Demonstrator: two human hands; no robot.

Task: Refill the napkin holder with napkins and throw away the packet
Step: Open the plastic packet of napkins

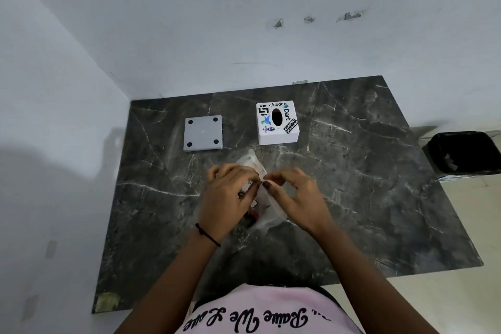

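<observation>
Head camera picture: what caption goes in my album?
Both hands open a napkin packet beside the sticker-covered holder.

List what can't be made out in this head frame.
- Napkin packet: motion-blurred, partly covered by left hand and right hand; print unreadable, open or sealed unclear.
- Napkin holder: its dark slot hides whether any napkins are inside.
- Grey base plate: only the footed face shows.
- Bin: cut off by the right edge; black liner hides most contents.
- Shirt lettering: cut off by the bottom edge.
</observation>
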